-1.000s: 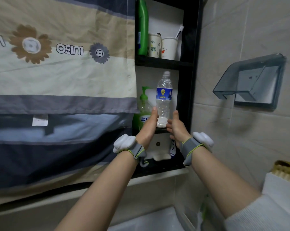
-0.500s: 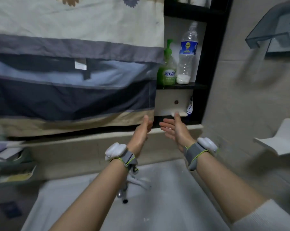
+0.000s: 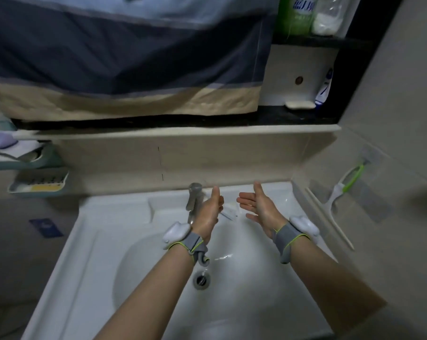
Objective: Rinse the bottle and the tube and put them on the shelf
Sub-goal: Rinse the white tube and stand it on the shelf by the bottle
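The clear plastic bottle (image 3: 328,17) stands on the black shelf (image 3: 313,41) at the top right; only its lower part, with white residue, is in view. A small white tube-like item (image 3: 230,211) lies on the sink's rear ledge between my hands. My left hand (image 3: 209,213) hovers by the faucet (image 3: 194,197), palm facing right, fingers apart and holding nothing. My right hand (image 3: 259,207) hovers opposite it, palm facing left, also open and holding nothing. Both are above the white sink (image 3: 104,241).
A green soap bottle (image 3: 296,17) stands left of the bottle. A soap bar (image 3: 299,104) and a blue-white tube (image 3: 324,92) sit on the lower shelf. Soap dishes (image 3: 38,185) hang at left, a squeegee (image 3: 341,190) at right. A striped cloth (image 3: 124,60) hangs above.
My hands have let go of the bottle, which stays on the shelf, and dropped to the sink. My view has tilted down from the shelf to the basin.
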The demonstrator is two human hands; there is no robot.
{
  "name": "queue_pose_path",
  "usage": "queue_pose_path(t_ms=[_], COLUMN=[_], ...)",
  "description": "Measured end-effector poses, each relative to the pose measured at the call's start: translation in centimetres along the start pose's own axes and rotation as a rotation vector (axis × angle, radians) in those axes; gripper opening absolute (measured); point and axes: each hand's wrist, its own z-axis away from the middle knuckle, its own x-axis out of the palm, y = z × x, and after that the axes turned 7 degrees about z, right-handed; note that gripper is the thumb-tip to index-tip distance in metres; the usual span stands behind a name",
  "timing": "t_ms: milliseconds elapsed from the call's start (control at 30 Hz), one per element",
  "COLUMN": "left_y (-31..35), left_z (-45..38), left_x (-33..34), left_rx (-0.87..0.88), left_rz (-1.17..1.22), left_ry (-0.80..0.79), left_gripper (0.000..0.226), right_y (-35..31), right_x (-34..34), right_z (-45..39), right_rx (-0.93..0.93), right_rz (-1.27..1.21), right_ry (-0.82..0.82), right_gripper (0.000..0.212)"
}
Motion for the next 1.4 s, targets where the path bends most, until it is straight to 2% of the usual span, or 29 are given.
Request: queue_pose_path(t_ms=[67, 300, 600, 800, 1000, 1167, 1400], left_y=[-1.6, -6.3, -10.4, -11.0, -11.8, -11.2, -11.2], left_z=[-1.9, -9.0, -16.7, -19.1, -19.9, -19.3, -17.3], left_x=[0.0, 0.1, 1.8, 2.3, 2.6, 2.8, 3.4], left_rx=[-0.061, -0.209, -0.358, -0.362, -0.387, -0.38, -0.393], left_rz=[0.014, 0.084, 0.126, 0.239, 0.361, 0.418, 0.443], left_ry=[-0.007, 0.122, 0.214, 0.327, 0.263, 0.259, 0.223], left_gripper=[0.046, 0.041, 0.042, 0.041, 0.069, 0.067, 0.069], right_y=[1.2, 4.4, 7.9, 7.9, 7.9, 8.0, 8.6], right_x=[0.3, 0.3, 1.1, 2.7, 2.9, 2.9, 2.5], right_z=[-2.1, -10.2, -19.4, -21.3, -21.0, -20.1, -18.7], right_rx=[0.043, 0.139, 0.122, 0.162, 0.044, 0.003, 0.05], right_rz=[0.013, 0.092, 0.348, 0.389, 0.553, 0.59, 0.654], right_ry=[-0.005, -0.044, -0.088, -0.179, -0.228, -0.241, -0.187], right_gripper=[0.072, 0.073, 0.067, 0.066, 0.053, 0.049, 0.057])
